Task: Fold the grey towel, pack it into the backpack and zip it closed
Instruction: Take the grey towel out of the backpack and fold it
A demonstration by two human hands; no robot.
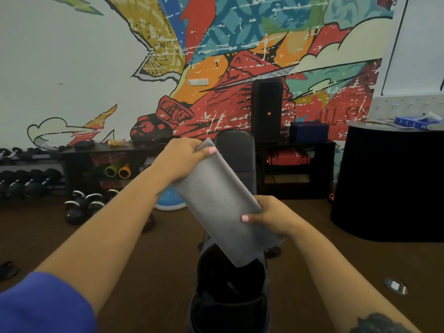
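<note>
We see two hands, one grey towel and one backpack. Our left hand [179, 159] pinches the upper end of the grey towel [222, 203], thumb on top and fingers curled behind. The towel is folded into a long, flat, smooth strip, held in the air and slanting down to the right. Our right hand [274, 216] grips its right edge lower down, thumb pressed on the face. The towel's lower end hangs over the open, dark mouth of the backpack [228, 296], below it.
</note>
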